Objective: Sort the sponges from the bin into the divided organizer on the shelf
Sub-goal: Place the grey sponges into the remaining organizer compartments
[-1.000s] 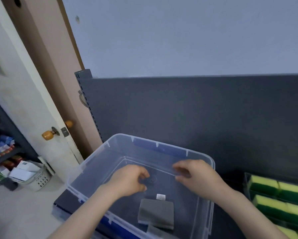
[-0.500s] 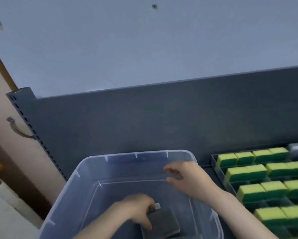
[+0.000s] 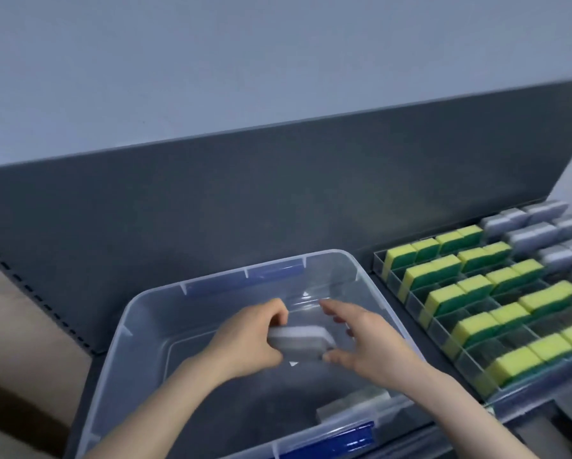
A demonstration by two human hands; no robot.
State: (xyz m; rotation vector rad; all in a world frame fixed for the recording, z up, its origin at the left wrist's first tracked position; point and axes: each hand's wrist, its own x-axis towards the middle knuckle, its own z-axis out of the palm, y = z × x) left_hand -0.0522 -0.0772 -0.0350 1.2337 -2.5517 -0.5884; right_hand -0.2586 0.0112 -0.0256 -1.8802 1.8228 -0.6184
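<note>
As the head camera looks down, the left hand (image 3: 244, 339) has a grey sponge (image 3: 297, 339) up off the floor of the bin (image 3: 152, 326), fingers curled over its left end, thumb tucked underneath. That is a firm wrap. The sponge hangs roughly level over the middle of the bin, below the rim, touching neither floor nor walls.

Now the right hand (image 3: 367, 346): it sits at the sponge's right end, thumb tip against the near right corner, index finger stretched out past the far edge, the other fingers loosely bent behind. Whether those fingers press the sponge or only hover cannot be told, so a pinch is not certain.

Down at the bin's near right corner lies a second sponge (image 3: 350, 405), flat on the floor, blurred through the clear plastic.

Off to the right, just beside the bin, stands the organizer (image 3: 466, 359) on the shelf. Yellow-green sponges (image 3: 443, 298) stand on edge in its nearer rows, several front compartments showing bare plastic. Grey sponges (image 3: 529, 233) fill the rows at the far right. Behind it all rises the dark back panel (image 3: 278, 193), with a pale wall (image 3: 244, 61) above.
</note>
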